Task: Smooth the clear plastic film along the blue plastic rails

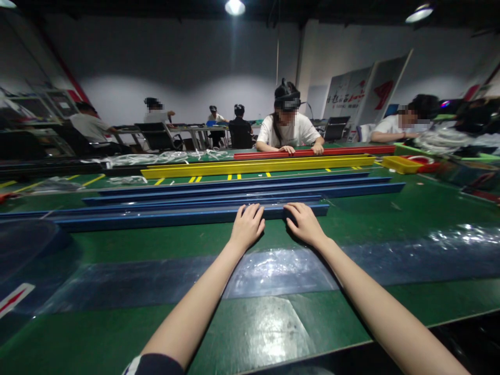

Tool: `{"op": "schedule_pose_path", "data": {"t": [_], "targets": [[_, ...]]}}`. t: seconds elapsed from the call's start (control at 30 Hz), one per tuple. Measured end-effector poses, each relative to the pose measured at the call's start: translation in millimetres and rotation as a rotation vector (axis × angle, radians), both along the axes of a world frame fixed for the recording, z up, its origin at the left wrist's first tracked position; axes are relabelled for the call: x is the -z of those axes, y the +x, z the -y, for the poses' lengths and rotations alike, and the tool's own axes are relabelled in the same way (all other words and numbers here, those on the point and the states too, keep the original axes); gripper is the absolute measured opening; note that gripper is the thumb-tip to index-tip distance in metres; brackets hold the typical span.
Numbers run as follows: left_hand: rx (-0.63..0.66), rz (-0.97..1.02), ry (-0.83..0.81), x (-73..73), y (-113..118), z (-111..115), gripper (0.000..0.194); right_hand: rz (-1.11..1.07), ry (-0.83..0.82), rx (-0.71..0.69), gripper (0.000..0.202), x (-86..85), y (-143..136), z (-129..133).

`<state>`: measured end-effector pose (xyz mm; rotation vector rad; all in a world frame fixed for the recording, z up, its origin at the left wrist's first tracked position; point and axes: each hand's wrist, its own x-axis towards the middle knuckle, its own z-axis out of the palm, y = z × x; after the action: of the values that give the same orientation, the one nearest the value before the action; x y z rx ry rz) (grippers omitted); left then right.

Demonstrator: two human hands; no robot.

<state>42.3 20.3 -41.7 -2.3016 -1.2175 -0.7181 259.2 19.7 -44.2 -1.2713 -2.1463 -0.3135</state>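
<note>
Left hand (248,226), right hand (305,223): grips loosely spread on near blue rail (156,219); yellow rail (258,167), red rail (351,151) beyond; clear strip (136,281) nearer.

Well beyond your fingers (255,209) you have a plain grey wall (175,67), a glowing white ceiling lamp (235,7) and, leftward, a black-backed chair (157,135)

Room right of the near blue rail (187,217)

Past its right end, green tabletop (375,219) leaves a way through. Behind it, other blue rails (250,194) and a yellow rail (258,167) bar passage; before its left part, a curved clear sheet (33,242) rises.
</note>
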Motion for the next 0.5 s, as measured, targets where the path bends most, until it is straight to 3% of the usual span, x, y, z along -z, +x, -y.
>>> {"op": "schedule_pose_path", "data": {"t": [0.07,0.27,0.43,0.5], "targets": [[0.008,-0.001,0.012,0.3,0.4,-0.2,0.035,0.008,0.031,-0.013,0.038,0.1,-0.7,-0.5],[-0.091,0.050,0.033,-1.0,0.0,0.4,0.031,-0.080,0.040,0.278,0.031,2.3,5.1,-3.1],[0.006,-0.030,0.033,-1.0,-0.9,-0.7,0.036,-0.001,0.007,0.006,0.039,3.4,1.4,-1.8],[0.013,-0.048,0.029,-0.9,-0.6,-0.7,0.036,-0.007,0.029,-0.036,0.040,2.6,-0.5,-1.4]]}}
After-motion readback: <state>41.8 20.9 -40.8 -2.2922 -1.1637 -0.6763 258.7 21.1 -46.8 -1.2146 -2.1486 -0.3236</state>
